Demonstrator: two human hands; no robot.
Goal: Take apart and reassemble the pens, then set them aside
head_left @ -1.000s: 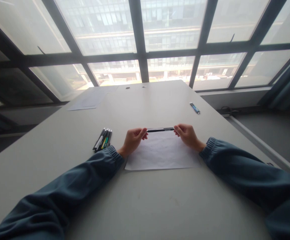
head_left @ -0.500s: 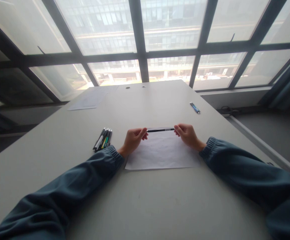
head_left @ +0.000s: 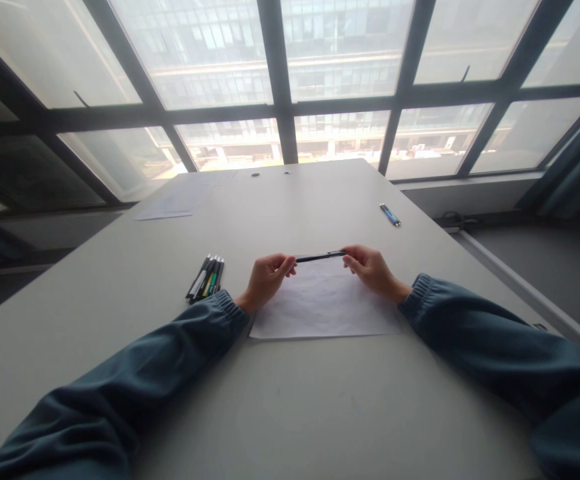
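Note:
A black pen (head_left: 317, 257) spans the gap between my two hands, above the far part of a white sheet of paper (head_left: 325, 307). My left hand (head_left: 269, 277) pinches one end between thumb and fingers. At the other end, my right hand (head_left: 371, 270) is closed on the pen, near its clip. Both ends are partly hidden by my fingertips. Left of my left hand, several pens (head_left: 207, 279) lie side by side on the table, mostly black, with white, yellow and green parts showing.
The white table (head_left: 295, 400) reaches toward the windows. At the right edge lie blue-and-black pens (head_left: 390, 215). More paper sheets (head_left: 175, 199) rest at the far left. A dark round disc (head_left: 255, 175) sits near the far edge.
The pen has turned about its length, so its clip now shows and the white label does not. My right hand has shifted slightly left and up along it.

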